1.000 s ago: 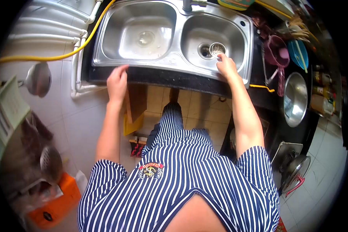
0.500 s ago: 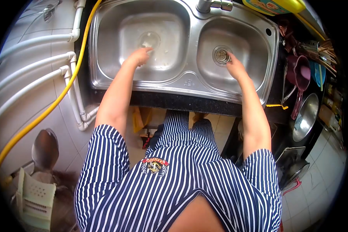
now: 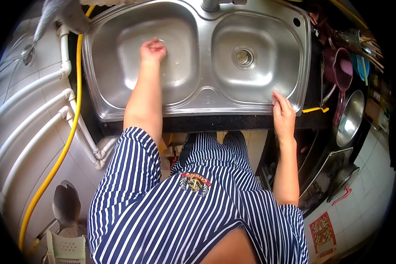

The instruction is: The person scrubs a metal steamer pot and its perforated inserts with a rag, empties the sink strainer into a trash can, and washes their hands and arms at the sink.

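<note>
My left hand [image 3: 153, 50] reaches down into the left basin [image 3: 119, 53] over its drain area. Its fingers are curled together, and what they hold is hidden. A few small bits and some wet shine show on the basin floor beside it. My right hand [image 3: 284, 108] is over the sink's front rim at the right basin [image 3: 226, 77], empty, its fingers loosely stretched out. A round strainer [image 3: 243, 57] sits in the right drain, away from both hands.
The faucet [image 3: 211, 4] stands behind the basins. A yellow hose [image 3: 53, 171] and white pipes [image 3: 26, 90] run along the left. To the right are a purple ladle [image 3: 339, 68], a metal bowl [image 3: 351, 119], a yellow hooked piece [image 3: 314, 109] and a pan lid [image 3: 344, 178].
My right hand has let go of the strainer, which is in the right drain, and pulled back to the front rim. My left hand has moved from the front edge into the left basin.
</note>
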`<state>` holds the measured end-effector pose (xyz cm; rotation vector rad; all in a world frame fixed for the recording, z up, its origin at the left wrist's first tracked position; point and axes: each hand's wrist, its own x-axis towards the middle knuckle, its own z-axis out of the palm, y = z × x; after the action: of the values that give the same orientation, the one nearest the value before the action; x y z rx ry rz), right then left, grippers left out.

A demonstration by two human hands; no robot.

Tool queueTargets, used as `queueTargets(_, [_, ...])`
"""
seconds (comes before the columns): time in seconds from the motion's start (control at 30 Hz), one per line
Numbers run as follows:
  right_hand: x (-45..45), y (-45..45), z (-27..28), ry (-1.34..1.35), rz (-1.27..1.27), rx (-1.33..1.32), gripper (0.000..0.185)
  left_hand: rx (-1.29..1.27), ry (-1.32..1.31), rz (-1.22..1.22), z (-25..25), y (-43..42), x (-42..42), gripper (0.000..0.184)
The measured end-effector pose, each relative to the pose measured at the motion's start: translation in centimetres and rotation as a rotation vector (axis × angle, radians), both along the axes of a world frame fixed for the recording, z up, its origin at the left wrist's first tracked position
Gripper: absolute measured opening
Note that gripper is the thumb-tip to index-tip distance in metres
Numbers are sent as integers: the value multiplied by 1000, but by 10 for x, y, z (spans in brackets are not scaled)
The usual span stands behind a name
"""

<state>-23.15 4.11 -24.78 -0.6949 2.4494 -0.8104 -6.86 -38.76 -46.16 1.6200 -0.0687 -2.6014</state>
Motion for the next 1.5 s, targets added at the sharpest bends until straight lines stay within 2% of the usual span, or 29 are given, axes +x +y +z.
queueTargets(0.13, [4, -6, 2, -5, -59, -49, 31, -69, -6, 278, 18, 10, -5, 7])
queueTargets(0.17, [5, -7, 3, -12, -63, -62, 31, -73, -10, 275, 14, 11, 1, 7])
queueTargets(0.23, [7, -8, 0, 0, -45, -72, 31, -178, -42, -672, 19, 18, 15, 27])
queueTargets(0.27, [8, -9, 0, 17, -28, -75, 30, -180, -48, -676, 22, 21, 22, 27])
queueTargets(0.33, [9, -9, 0, 24, -29, -81, 30, -860, -520, -1541, 74, 40, 19, 51])
queueTargets(0.37, [10, -8, 0, 35, -26, -84, 30, -861, -521, -1548, 66, 30, 29, 51])
queueTargets(0.4, [10, -8, 1, 33, -34, -84, 30, -977, -503, -1749, 52, 12, 49, 60])
queueTargets(0.43, [9, -8, 2, 24, -40, -85, 30, -1093, -478, -1949, 63, 8, 50, 69])
queueTargets(0.47, [9, -9, 0, 22, -41, -91, 30, -1101, -545, -2029, 69, 6, 48, 57])
queueTargets(0.5, [8, -9, 2, 22, -47, -89, 30, -1104, -541, -2035, 55, 4, 43, 57])
queueTargets(0.57, [7, -7, 3, 31, -52, -87, 30, -877, -453, -2299, 15, -1, 33, 35])
queueTargets(0.6, [7, -6, 3, 31, -57, -84, 30, -878, -448, -2303, 23, 2, 22, 35])
queueTargets(0.67, [8, -6, 2, 42, -71, -88, 30, -450, -374, -1457, 49, 9, -9, 14])
queueTargets(0.7, [9, -5, -2, 45, -69, -86, 30, -450, -371, -1455, 43, 4, -9, 14])
queueTargets(0.77, [10, -3, -9, 102, -29, -79, 30, -20, -233, -265, 26, -14, -14, 5])
queueTargets(0.8, [10, -3, -8, 97, -38, -71, 30, -13, -237, -274, 23, -12, -14, 5])
queueTargets(0.9, [12, -3, -10, 35, -91, -69, 28, -3, -80, 29, 13, -4, -3, 4])
queueTargets(0.97, [12, -4, -16, 130, -82, -91, 28, -8, 33, 240, 9, -4, 1, 5])
queueTargets(1.0, [13, -3, -20, 129, -82, -93, 28, -38, -21, -47, 9, 1, 1, 4])
queueTargets(1.03, [14, -3, -23, 192, -70, -95, 28, -41, -21, -47, 12, 3, 6, 4])
queueTargets(1.1, [14, -5, -28, 255, -62, -99, 28, -260, -91, -1060, 23, 9, 21, 16])
queueTargets(1.13, [15, -6, -30, 319, -32, -66, 28, -262, -92, -1063, 32, 15, 32, 16])
queueTargets(1.17, [16, -7, -31, 383, 0, -33, 28, -780, -214, -1475, 40, 20, 41, 17])
queueTargets(1.2, [16, -9, -31, 381, -3, -32, 28, -1246, -537, -1880, 49, 26, 50, 21])
queueTargets(1.23, [16, -11, -31, 404, 0, -15, 27, -1356, -648, -2027, 50, 20, 55, 20])
queueTargets(1.33, [15, -13, -37, 455, -7, 2, 25, -1137, -548, -2185, 47, 6, 43, 18])
queueTargets(1.4, [18, -9, -40, 478, -8, 2, 24, -872, -478, -2164, 34, 9, 23, 18])
queueTargets(1.43, [18, -11, -41, 494, -17, 5, 23, -701, -437, -1974, 33, 7, 9, 19])
queueTargets(1.5, [18, -13, -42, 508, -32, 13, 22, -338, -358, -1324, 30, 0, -7, 20])
